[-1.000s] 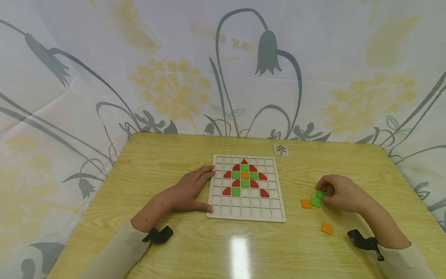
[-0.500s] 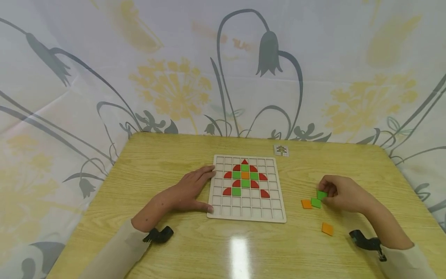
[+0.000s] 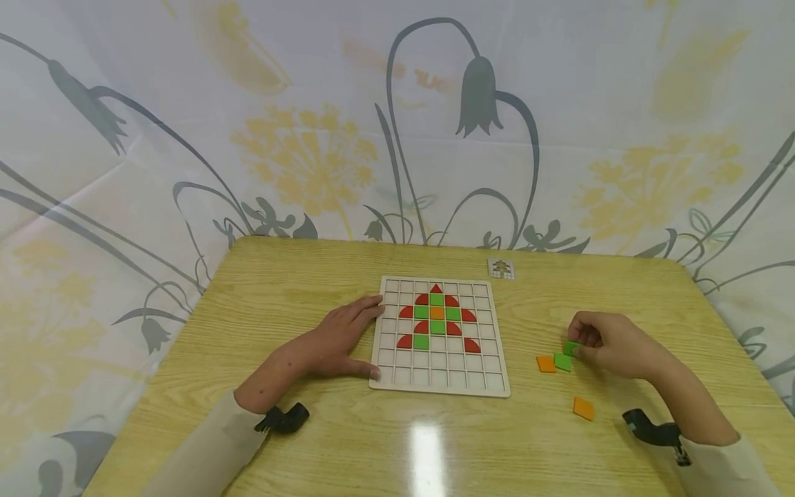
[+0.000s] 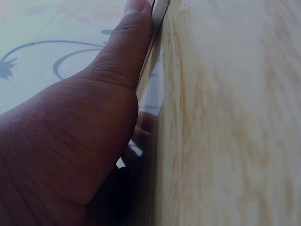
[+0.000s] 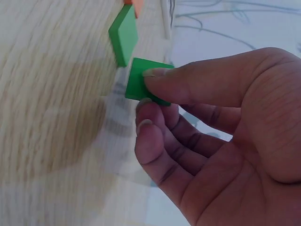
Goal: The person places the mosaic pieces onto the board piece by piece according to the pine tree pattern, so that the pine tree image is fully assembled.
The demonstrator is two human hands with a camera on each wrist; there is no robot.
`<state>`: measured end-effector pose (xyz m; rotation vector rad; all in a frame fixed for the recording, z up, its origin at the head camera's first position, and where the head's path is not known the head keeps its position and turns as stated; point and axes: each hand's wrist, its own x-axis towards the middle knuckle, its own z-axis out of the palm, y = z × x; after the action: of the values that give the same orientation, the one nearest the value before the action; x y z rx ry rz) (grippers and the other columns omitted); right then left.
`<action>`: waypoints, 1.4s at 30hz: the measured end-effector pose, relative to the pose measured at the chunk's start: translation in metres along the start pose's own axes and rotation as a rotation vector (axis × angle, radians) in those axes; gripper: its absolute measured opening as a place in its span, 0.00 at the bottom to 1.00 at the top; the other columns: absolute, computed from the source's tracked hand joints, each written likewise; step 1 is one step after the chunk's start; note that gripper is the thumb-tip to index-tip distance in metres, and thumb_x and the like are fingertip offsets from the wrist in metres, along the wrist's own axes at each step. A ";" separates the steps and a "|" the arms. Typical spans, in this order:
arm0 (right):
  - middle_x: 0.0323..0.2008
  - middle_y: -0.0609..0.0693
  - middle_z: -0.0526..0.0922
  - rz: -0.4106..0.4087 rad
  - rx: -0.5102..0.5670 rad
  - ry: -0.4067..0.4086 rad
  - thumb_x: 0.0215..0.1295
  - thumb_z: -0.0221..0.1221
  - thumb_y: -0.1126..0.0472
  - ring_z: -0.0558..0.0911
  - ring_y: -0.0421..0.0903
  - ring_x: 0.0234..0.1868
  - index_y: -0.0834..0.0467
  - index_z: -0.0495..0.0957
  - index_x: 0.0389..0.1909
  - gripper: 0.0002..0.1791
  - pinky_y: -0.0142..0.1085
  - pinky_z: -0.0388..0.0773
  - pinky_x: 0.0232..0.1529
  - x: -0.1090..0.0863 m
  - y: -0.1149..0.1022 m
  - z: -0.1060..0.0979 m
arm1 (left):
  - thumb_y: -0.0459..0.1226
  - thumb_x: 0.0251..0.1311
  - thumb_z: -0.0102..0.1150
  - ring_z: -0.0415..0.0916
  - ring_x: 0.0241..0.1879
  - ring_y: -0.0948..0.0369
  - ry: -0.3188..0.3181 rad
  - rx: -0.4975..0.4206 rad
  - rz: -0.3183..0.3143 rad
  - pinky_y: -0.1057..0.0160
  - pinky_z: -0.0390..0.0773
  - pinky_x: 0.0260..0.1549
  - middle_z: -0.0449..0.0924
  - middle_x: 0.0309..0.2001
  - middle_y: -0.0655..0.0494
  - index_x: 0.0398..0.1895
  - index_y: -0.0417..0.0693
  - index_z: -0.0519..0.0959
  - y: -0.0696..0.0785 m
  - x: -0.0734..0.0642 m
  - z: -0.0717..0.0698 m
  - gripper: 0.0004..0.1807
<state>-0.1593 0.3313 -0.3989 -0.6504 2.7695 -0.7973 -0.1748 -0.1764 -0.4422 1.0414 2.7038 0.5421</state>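
A white grid board [image 3: 456,373] lies on the table, with red, green and orange tiles set in a tree shape. My left hand [image 3: 338,338] rests at its left edge, thumb on the near corner and fingertips at the upper side. To the right of the board, my right hand [image 3: 611,345] pinches a green square tile [image 5: 136,84] between thumb and fingers. In the right wrist view the thumb presses on that tile's face. A second green tile [image 3: 562,362] lies beside it, next to an orange tile [image 3: 546,364].
Another orange tile [image 3: 583,408] lies nearer the front, left of the right wrist. A small card [image 3: 500,268] with a tree pattern lies behind the board. A patterned cloth [image 3: 323,159] hangs along the table's far edge.
The pinched green tile has tilted slightly in my right fingers, while that hand stays almost in place. My left hand and the board have not moved.
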 end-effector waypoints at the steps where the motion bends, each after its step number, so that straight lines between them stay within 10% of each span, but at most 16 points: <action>1: 0.32 0.44 0.77 -0.005 -0.002 0.007 0.67 0.69 0.71 0.72 0.36 0.31 0.57 0.79 0.39 0.09 0.34 0.73 0.31 0.000 -0.002 0.000 | 0.69 0.58 0.69 0.42 0.85 0.49 0.000 -0.001 0.001 0.38 0.54 0.78 0.42 0.87 0.50 0.87 0.46 0.50 0.000 0.000 0.000 0.64; 42: 0.31 0.43 0.81 -0.125 0.162 0.052 0.66 0.70 0.69 0.78 0.41 0.32 0.56 0.82 0.37 0.07 0.33 0.78 0.34 0.059 -0.087 0.051 | 0.69 0.57 0.69 0.43 0.85 0.49 0.007 -0.012 0.000 0.38 0.56 0.77 0.42 0.87 0.51 0.86 0.47 0.51 -0.001 0.000 0.001 0.64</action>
<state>-0.1655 0.2146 -0.3982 -0.7869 2.6940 -1.0660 -0.1748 -0.1767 -0.4430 1.0380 2.7035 0.5628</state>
